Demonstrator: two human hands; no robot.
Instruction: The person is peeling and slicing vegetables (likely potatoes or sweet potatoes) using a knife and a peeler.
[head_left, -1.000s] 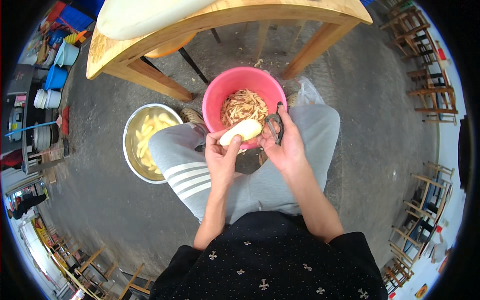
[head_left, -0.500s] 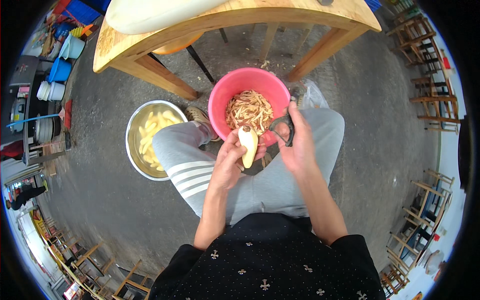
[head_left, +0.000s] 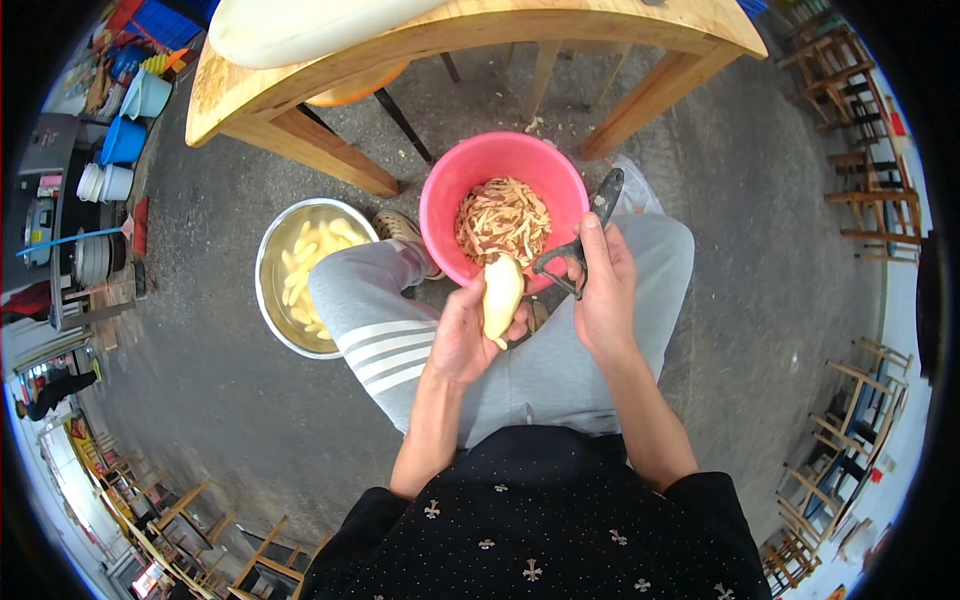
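Observation:
My left hand (head_left: 461,332) is closed round a peeled, pale yellow sweet potato (head_left: 502,296), with a dark bit of skin left at its top end. My right hand (head_left: 608,300) grips a black peeler (head_left: 607,192), its handle pointing up and away from me. The peeler's head is just right of the sweet potato, seemingly a little apart from it. Both hands are over the near rim of a pink tub (head_left: 437,190), which holds a heap of brown-and-pale peelings (head_left: 503,218). To the left, a steel basin (head_left: 262,270) contains several peeled tubers (head_left: 308,262) in water.
A wooden table (head_left: 460,35) stands ahead, with a white oblong object (head_left: 300,28) on top and an orange-seated stool (head_left: 358,86) beneath. A clear plastic bag (head_left: 634,186) lies by my right knee. Wooden chairs (head_left: 870,195) line the right wall; blue buckets (head_left: 122,140) stand far left.
My right hand has turned, so the peeler's handle now points upward. The sweet potato has been tilted slightly in my left hand, showing more of its pointed lower end.

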